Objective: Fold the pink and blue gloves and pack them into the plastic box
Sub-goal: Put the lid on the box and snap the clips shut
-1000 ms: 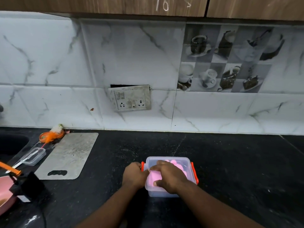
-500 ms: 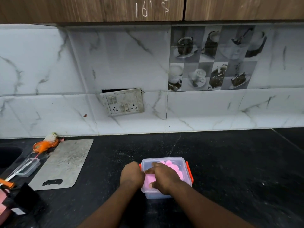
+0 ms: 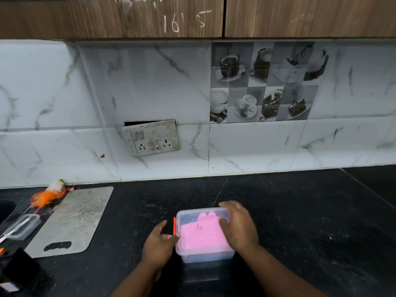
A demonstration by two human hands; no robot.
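Note:
A clear plastic box (image 3: 181, 219) with an orange clip (image 3: 174, 225) on its left side stands on the black counter in front of me. A folded pink glove (image 3: 200, 235) lies on top inside it. Something blue, probably the blue glove (image 3: 205, 257), shows through the front wall underneath. My left hand (image 3: 159, 245) is at the box's left side, thumb spread, fingertips touching the near left corner. My right hand (image 3: 239, 229) wraps over the right side and far right corner of the box, hiding that rim.
A grey cutting board (image 3: 70, 221) lies to the left, with a small clear container (image 3: 21, 226) and an orange item (image 3: 46, 197) beyond it by the sink edge (image 3: 6, 211). A black object (image 3: 21, 269) sits at the lower left. A loose wall socket (image 3: 153, 137) hangs behind.
My right hand has lifted off the pink glove and moved to the box's right side. The left hand has loosened from the box's left wall, and my view has tilted upward.

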